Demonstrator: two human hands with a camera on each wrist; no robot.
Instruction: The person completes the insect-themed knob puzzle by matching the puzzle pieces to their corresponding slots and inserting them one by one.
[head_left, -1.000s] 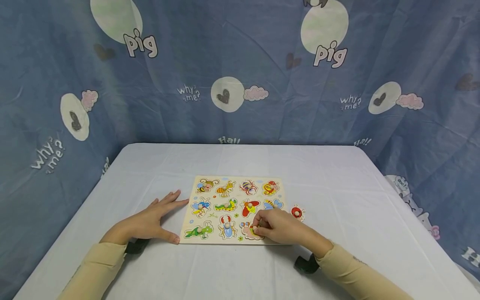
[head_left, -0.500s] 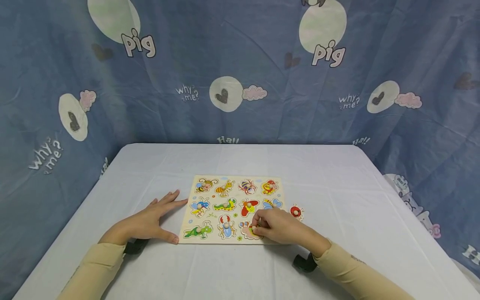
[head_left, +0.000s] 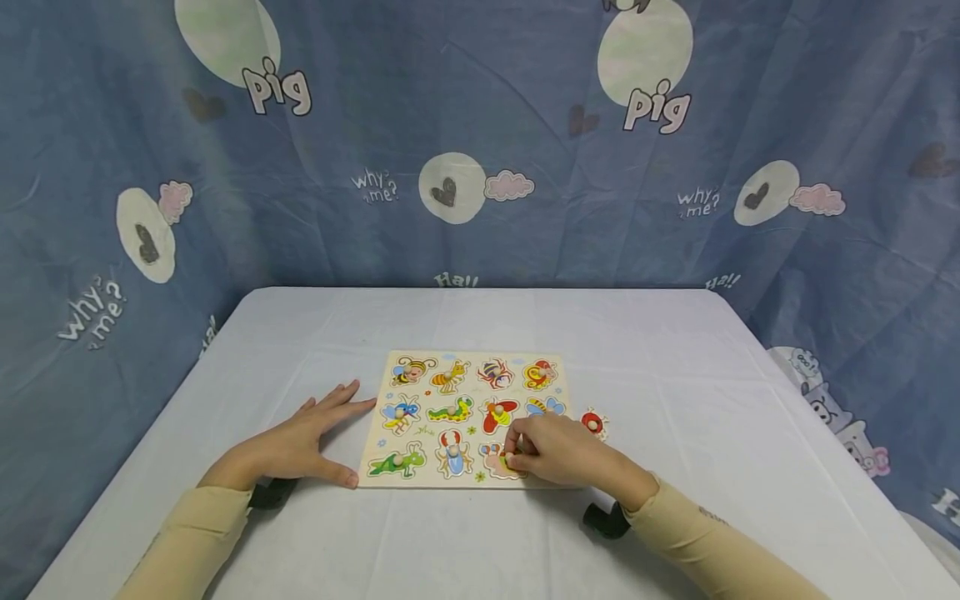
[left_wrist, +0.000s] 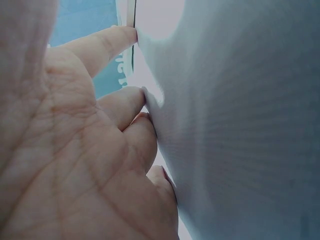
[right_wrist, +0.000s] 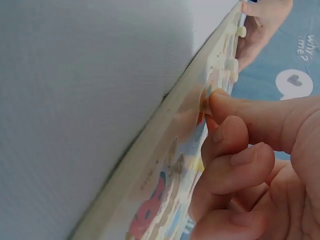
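A wooden peg puzzle board [head_left: 420,477] with several insect pieces lies on the white table. My right hand [head_left: 558,450] is over its front right part, thumb and forefinger pinching the knob of a pinkish puzzle piece [head_left: 492,461] in the front row. That piece is partly hidden by the fingers; the right wrist view also shows the pinch on it, with the other fingers curled. At the board's left edge, my left hand [head_left: 300,442] rests on the table with spread fingers, thumb and forefinger at the edge. A red ladybug piece [head_left: 593,423] lies just right of the board.
The white-covered table [head_left: 465,321] reaches back to a blue printed curtain [head_left: 337,242]. Black wrist straps [head_left: 606,521] sit under both wrists. In the right wrist view, a printed pink shape [right_wrist: 146,212] shows on the board below the right hand.
The right hand stays at the same spot, and the pinched piece appears to sit slightly lower on the board. The left hand holds still. The head view has shifted very slightly.
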